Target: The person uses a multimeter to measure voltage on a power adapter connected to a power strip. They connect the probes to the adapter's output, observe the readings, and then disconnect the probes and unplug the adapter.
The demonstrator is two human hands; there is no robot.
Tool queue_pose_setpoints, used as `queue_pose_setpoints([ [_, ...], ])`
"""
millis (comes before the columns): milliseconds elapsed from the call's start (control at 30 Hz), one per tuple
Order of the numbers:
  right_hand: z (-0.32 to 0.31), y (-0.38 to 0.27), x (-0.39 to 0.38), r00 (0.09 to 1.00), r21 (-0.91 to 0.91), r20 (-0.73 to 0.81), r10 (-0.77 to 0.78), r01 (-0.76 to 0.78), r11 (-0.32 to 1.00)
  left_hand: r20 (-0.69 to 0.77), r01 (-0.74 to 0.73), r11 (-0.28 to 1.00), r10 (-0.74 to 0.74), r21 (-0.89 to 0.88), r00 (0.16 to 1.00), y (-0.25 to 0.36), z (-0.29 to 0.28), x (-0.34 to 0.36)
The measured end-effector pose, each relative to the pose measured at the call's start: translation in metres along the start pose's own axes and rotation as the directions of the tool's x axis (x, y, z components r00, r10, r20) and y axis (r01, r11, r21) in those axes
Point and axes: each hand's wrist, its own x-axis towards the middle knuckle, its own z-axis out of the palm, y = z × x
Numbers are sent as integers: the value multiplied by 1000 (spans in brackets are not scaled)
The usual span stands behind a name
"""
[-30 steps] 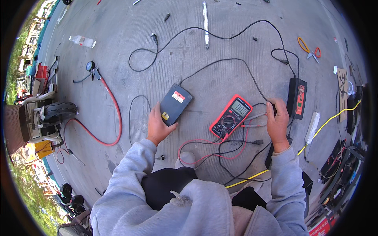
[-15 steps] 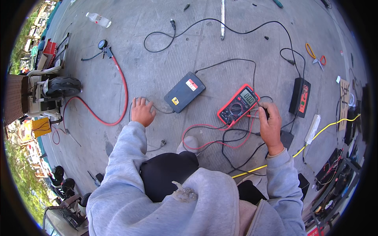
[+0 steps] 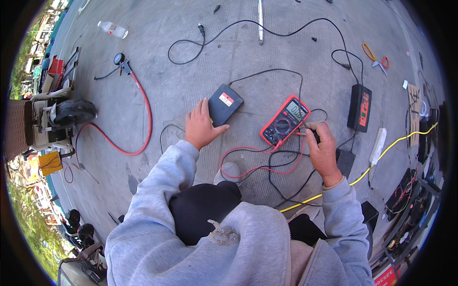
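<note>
Grey concrete floor (image 3: 143, 109) spreads all round, strewn with cables. A long red rubber hose (image 3: 143, 114) curves at the left, ending far-left in a round gauge. A black cord (image 3: 267, 24) loops across the far side. A black rectangular charger brick with a red label (image 3: 359, 107) lies at the right, a white power strip (image 3: 377, 146) just nearer, orange-handled scissors (image 3: 374, 56) far right.

Centre, a flat dark plastic box with a red-white sticker (image 3: 224, 104) lies beside a red-cased digital multimeter (image 3: 285, 121).

The left hand (image 3: 200, 128) rests palm-down, fingers spread, thumb touching the box's near edge. The right hand (image 3: 323, 148) has its grip pressed together, pinching a probe (image 3: 305, 131) beside the multimeter's right edge.
</note>
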Motion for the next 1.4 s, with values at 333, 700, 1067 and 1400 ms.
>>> queue_pose_setpoints([
  [333, 0, 2, -3, 993, -165, 66, -99, 109, 980, 131, 103, 995, -100, -13, 986, -21, 6, 6],
  [700, 15, -11, -11, 894, -320, 187, -407, 447, 836, 128, -316, 925, 347, -212, 929, 43, -54, 38],
  [1067, 12, -27, -18, 865, -331, 225, -448, 501, 800, 301, -671, 578, 815, -464, 495, 134, -42, 37],
  [1400, -20, -21, -28, 801, -413, 269, -535, 598, 687, 512, 137, 509, 734, -850, 447, 172, -61, 29],
])
